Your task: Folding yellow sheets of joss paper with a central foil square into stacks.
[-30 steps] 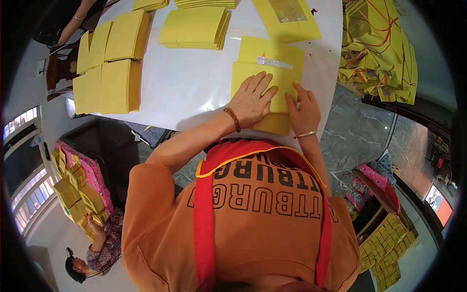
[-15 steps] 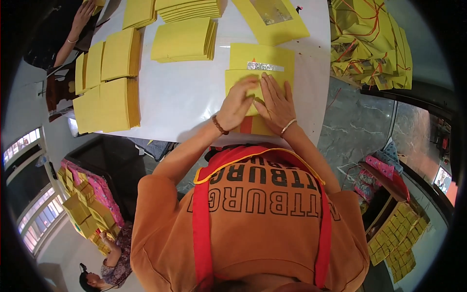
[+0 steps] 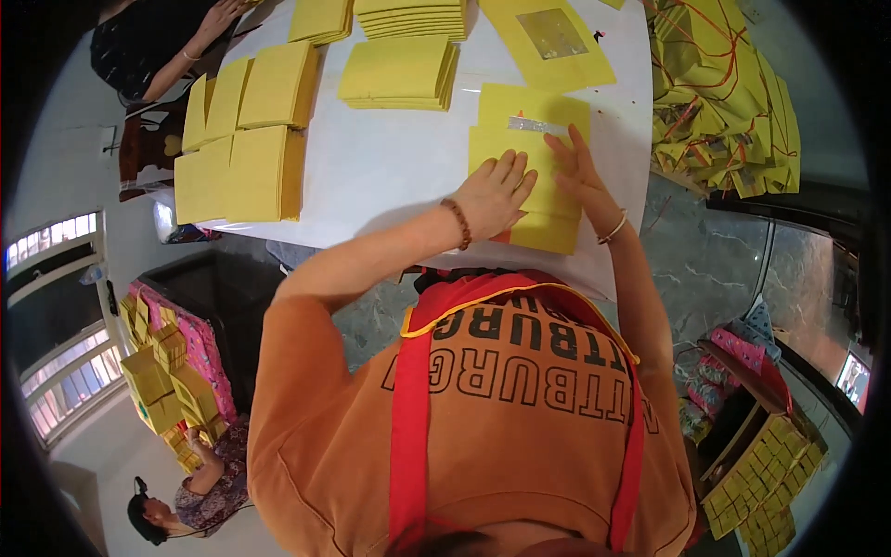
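Observation:
In front of me on the white table lies a folded yellow paper piece (image 3: 548, 232), possibly an envelope or bag blank. A shiny silver strip (image 3: 531, 124) crosses its upper part, and a bit of orange-red shows at its near left edge. My left hand (image 3: 499, 188) rests flat on the fold, fingers stretched toward the right. Over the paper's right side, my right hand (image 3: 577, 172) has its fingers spread and holds nothing. Beyond it lies another yellow piece with a clear window (image 3: 549, 35).
Stacks of yellow folded paper stand at the table's left (image 3: 264, 172) and far side (image 3: 394, 72). Yellow bags with red cords (image 3: 724, 102) pile up at the right. A co-worker's hand (image 3: 218, 23) shows at far left; another person (image 3: 200, 492) sits by yellow piles at lower left.
My right hand has lifted and shifted right, its fingers spreading. The left has flattened on the fold. The view has moved, so the table sits further right.

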`<control>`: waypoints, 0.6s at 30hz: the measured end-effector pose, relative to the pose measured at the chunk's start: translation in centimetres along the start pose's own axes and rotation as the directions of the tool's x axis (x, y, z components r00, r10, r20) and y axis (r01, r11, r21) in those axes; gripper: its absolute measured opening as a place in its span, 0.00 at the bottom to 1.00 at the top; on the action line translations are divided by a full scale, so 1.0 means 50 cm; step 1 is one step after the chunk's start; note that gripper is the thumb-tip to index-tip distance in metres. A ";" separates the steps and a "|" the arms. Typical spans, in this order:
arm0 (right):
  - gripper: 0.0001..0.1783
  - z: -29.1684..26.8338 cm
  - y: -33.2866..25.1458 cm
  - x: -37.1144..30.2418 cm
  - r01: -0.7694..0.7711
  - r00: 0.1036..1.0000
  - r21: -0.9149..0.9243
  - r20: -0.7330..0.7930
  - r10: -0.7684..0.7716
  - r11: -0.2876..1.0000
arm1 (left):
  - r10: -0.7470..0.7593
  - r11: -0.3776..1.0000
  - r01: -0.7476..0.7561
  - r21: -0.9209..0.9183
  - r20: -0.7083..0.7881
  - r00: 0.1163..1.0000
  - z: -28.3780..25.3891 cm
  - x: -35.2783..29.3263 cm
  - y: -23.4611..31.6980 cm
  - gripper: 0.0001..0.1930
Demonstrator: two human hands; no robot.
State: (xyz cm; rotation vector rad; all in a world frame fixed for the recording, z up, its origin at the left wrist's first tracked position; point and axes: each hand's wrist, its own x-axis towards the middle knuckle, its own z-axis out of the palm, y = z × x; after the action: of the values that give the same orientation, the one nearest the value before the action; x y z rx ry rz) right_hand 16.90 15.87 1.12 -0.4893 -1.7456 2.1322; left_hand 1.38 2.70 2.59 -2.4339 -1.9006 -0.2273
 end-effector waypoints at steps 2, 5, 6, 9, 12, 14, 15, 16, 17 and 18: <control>0.31 -0.011 -0.015 0.003 -0.023 0.999 0.032 -0.027 0.024 0.999 | 0.030 0.990 -0.036 0.138 0.048 0.998 0.001 0.027 0.007 0.28; 0.27 -0.022 -0.044 0.004 -0.017 0.988 -0.010 -0.152 0.015 1.000 | 0.051 0.987 -0.071 0.144 0.139 0.989 -0.001 0.058 0.003 0.25; 0.25 -0.022 -0.052 0.000 0.002 0.971 -0.084 -0.238 -0.022 0.996 | 0.007 1.000 -0.006 -0.013 0.135 0.991 -0.010 0.056 -0.005 0.24; 0.24 -0.032 -0.080 -0.020 0.036 0.911 -0.007 -0.412 -0.036 0.999 | -0.112 0.962 0.104 -0.252 -0.020 0.993 -0.055 0.034 -0.053 0.23; 0.22 -0.057 -0.060 -0.050 0.033 0.859 0.104 -0.512 0.025 0.994 | -0.195 0.973 0.096 -0.209 -0.523 0.830 -0.131 0.013 -0.148 0.24; 0.21 -0.059 -0.052 -0.045 0.044 0.838 0.209 -0.540 0.077 0.977 | -0.159 0.949 0.280 0.144 -0.548 0.821 -0.149 -0.011 -0.246 0.27; 0.20 -0.045 -0.051 -0.033 0.057 0.847 0.245 -0.525 0.083 0.968 | -0.164 0.944 0.292 0.153 -0.550 0.819 -0.138 -0.025 -0.291 0.27; 0.20 -0.029 -0.051 -0.028 0.067 0.853 0.281 -0.515 0.091 0.957 | -0.152 0.924 0.312 0.221 -0.537 0.829 -0.109 -0.042 -0.336 0.27; 0.20 -0.014 -0.051 -0.024 0.069 0.854 0.283 -0.512 0.090 0.957 | -0.136 0.902 0.323 0.286 -0.522 0.842 -0.081 -0.056 -0.368 0.27; 0.19 -0.001 -0.049 -0.019 0.036 0.857 0.225 -0.508 0.085 0.974 | -0.131 0.901 0.320 0.292 -0.519 0.845 -0.055 -0.069 -0.388 0.27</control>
State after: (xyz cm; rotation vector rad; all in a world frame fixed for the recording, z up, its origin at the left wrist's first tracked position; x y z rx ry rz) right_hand 17.87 15.94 3.58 -0.9211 -1.1855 1.9407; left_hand -18.42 3.82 3.75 -1.6978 -1.7931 -0.4082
